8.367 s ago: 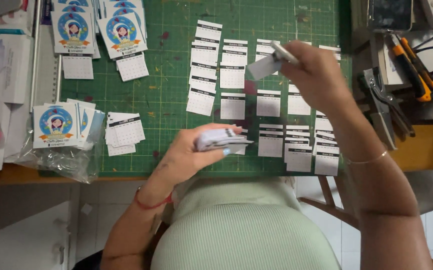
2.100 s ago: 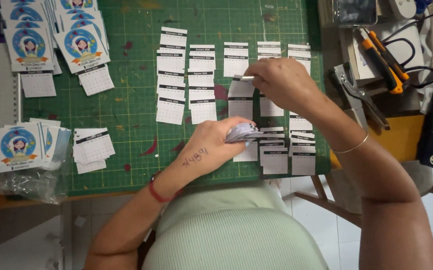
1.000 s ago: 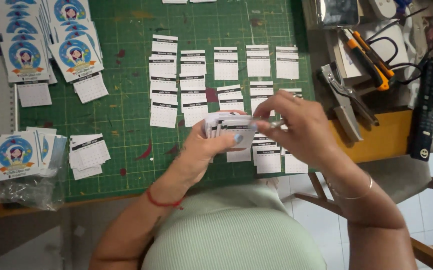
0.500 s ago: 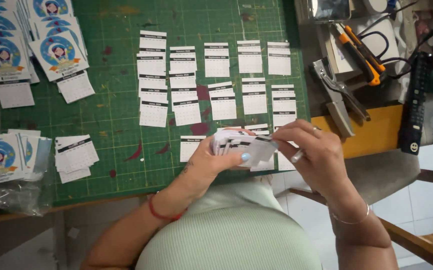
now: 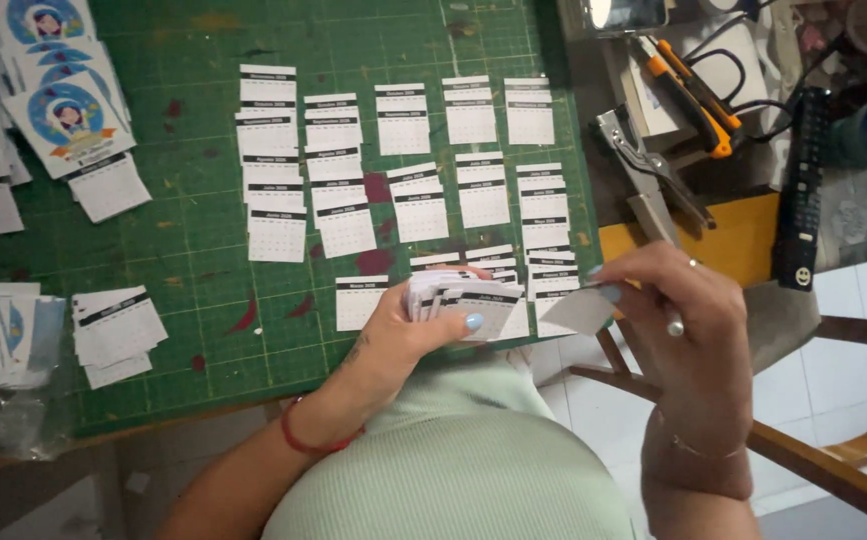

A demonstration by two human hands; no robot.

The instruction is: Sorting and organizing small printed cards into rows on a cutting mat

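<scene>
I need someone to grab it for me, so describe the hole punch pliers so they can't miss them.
Start at the green cutting mat and go just past its right edge. The silver punch pliers lie there on the dark desk, left of the orange-handled cutter: bare grey metal, no colour on them.

Small white paper slips with black header bands (image 5: 413, 150) are laid in columns on the green mat; round blue-printed labels (image 5: 65, 115) are stacked at upper left.
</scene>
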